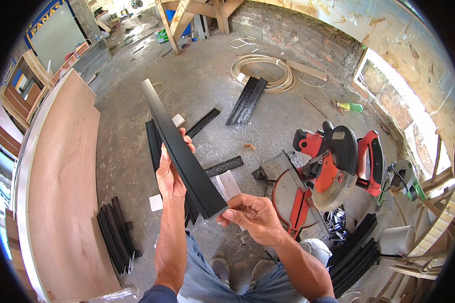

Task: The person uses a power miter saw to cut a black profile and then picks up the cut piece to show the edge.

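A long black profile bar (179,154) slants across in front of me, its far end pale with glare. My left hand (171,174) is wrapped around its middle from below, with fingertips showing over the far side. At the near end, my right hand (255,216) pinches the bar's lower corner between thumb and fingers. Whether a thin film is also in that pinch is too small to tell. Beyond the right hand lies a pale strip (228,185). Under the bar, more black profile pieces (205,122) rest on the floor, partly hidden by it.
A red and black miter saw (333,161) stands at right, beside a green angle grinder (407,177). Black profiles lie stacked at right (356,252) and left (115,235). A wooden panel (65,192) borders the left. A coiled hose (268,70) and cut profiles (246,101) lie ahead.
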The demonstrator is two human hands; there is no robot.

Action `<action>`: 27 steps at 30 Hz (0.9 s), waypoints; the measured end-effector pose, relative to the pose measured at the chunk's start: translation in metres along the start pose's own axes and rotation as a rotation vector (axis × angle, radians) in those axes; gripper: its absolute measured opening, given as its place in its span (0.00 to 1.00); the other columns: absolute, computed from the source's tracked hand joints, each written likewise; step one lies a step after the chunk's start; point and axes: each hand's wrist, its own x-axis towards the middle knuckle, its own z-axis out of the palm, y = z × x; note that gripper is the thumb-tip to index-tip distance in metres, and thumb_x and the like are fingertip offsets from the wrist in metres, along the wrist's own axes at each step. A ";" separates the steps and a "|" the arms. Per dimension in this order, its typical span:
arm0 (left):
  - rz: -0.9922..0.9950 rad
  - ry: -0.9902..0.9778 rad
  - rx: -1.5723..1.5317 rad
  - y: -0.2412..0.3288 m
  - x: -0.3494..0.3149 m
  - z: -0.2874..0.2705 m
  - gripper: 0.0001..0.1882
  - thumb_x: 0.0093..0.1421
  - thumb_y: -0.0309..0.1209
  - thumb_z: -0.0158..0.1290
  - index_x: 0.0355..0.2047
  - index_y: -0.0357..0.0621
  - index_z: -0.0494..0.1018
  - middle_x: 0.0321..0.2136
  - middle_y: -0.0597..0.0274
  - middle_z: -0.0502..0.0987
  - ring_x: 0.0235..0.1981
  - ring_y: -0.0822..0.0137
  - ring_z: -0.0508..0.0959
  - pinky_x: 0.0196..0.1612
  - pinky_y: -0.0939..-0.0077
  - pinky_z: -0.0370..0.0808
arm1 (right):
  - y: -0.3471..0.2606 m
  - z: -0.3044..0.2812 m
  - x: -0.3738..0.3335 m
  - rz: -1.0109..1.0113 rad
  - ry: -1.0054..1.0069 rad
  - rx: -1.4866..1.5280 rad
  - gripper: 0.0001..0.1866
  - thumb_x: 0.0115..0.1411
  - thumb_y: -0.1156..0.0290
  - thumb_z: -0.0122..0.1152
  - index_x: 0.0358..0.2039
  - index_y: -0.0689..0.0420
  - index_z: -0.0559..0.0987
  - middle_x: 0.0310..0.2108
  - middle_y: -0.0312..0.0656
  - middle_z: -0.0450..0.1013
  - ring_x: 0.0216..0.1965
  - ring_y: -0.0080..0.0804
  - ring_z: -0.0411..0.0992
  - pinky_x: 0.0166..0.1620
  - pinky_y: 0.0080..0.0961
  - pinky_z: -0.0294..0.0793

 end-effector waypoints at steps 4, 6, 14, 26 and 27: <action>-0.010 -0.025 0.008 -0.003 -0.001 0.000 0.27 0.64 0.32 0.61 0.60 0.35 0.68 0.60 0.46 0.70 0.55 0.56 0.76 0.58 0.64 0.81 | 0.001 -0.001 -0.001 -0.063 -0.009 -0.064 0.10 0.69 0.69 0.62 0.39 0.64 0.80 0.35 0.40 0.81 0.35 0.23 0.77 0.40 0.23 0.76; -0.028 -0.015 -0.013 -0.004 -0.001 -0.001 0.27 0.64 0.32 0.62 0.59 0.35 0.69 0.60 0.47 0.70 0.55 0.57 0.76 0.59 0.65 0.80 | 0.003 0.000 -0.001 -0.088 -0.013 -0.074 0.09 0.69 0.69 0.62 0.38 0.64 0.80 0.34 0.40 0.81 0.35 0.23 0.77 0.40 0.23 0.77; -0.029 -0.012 -0.010 -0.007 -0.002 -0.001 0.26 0.64 0.33 0.62 0.58 0.35 0.69 0.61 0.46 0.69 0.55 0.57 0.75 0.60 0.64 0.80 | 0.003 0.004 -0.002 -0.167 0.006 -0.123 0.07 0.68 0.71 0.62 0.37 0.63 0.80 0.31 0.40 0.81 0.33 0.25 0.77 0.38 0.26 0.76; 0.036 -0.060 0.063 0.009 -0.001 -0.006 0.31 0.64 0.32 0.62 0.63 0.35 0.63 0.61 0.46 0.68 0.55 0.55 0.75 0.60 0.62 0.80 | -0.008 -0.025 0.005 -0.502 0.090 -1.367 0.05 0.59 0.77 0.67 0.30 0.63 0.78 0.25 0.44 0.75 0.24 0.41 0.74 0.31 0.30 0.73; 0.044 -0.084 0.051 0.013 -0.001 -0.008 0.34 0.63 0.29 0.62 0.65 0.34 0.60 0.63 0.44 0.65 0.56 0.54 0.74 0.62 0.61 0.78 | -0.015 -0.029 0.003 -0.498 0.093 -1.375 0.05 0.59 0.77 0.67 0.30 0.63 0.78 0.25 0.44 0.75 0.24 0.41 0.74 0.31 0.30 0.73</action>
